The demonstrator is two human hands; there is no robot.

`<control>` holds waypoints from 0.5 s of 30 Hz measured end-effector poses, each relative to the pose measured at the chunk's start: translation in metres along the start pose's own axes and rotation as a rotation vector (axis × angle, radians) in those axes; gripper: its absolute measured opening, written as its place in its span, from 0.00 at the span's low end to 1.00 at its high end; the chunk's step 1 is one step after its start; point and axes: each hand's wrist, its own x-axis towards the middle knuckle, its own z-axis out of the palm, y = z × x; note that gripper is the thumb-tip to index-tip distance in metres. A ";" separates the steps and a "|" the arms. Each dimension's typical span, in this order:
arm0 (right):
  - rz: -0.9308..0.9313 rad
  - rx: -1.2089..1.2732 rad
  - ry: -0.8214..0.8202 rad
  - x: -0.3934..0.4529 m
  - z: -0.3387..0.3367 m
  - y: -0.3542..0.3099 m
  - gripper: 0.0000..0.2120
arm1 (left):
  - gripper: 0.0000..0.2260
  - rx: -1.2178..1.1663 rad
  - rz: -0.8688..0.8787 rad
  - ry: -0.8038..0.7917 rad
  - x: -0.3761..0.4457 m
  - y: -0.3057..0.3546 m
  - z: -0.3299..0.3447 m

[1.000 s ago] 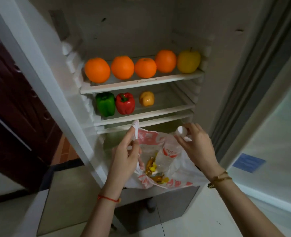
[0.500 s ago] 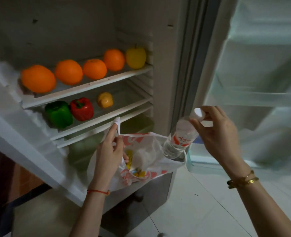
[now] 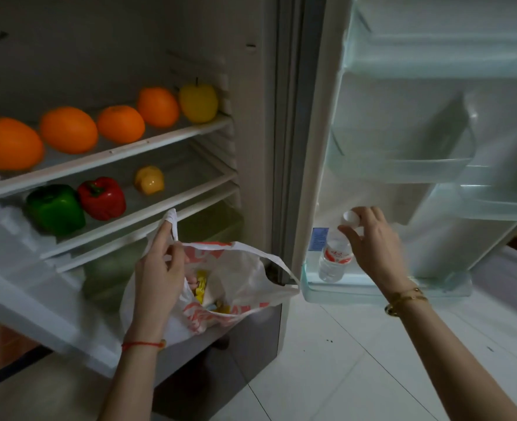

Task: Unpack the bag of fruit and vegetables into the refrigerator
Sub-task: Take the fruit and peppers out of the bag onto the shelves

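My right hand (image 3: 372,247) is gripping a clear plastic water bottle (image 3: 335,257) over the door's bottom shelf (image 3: 372,291); my left hand (image 3: 160,268) is clutching the white plastic bag (image 3: 239,275).

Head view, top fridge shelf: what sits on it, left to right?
First orange → second orange → third orange → fourth orange → yellow apple, at the right end of the top shelf.

Dim fridge interior left of my left hand (image 3: 157,278); brighter, motion-blurred door beyond my right hand (image 3: 372,241); edges bow.
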 end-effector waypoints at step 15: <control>0.054 0.062 -0.203 0.005 0.057 0.022 0.12 | 0.24 0.034 -0.017 0.102 -0.012 -0.005 0.000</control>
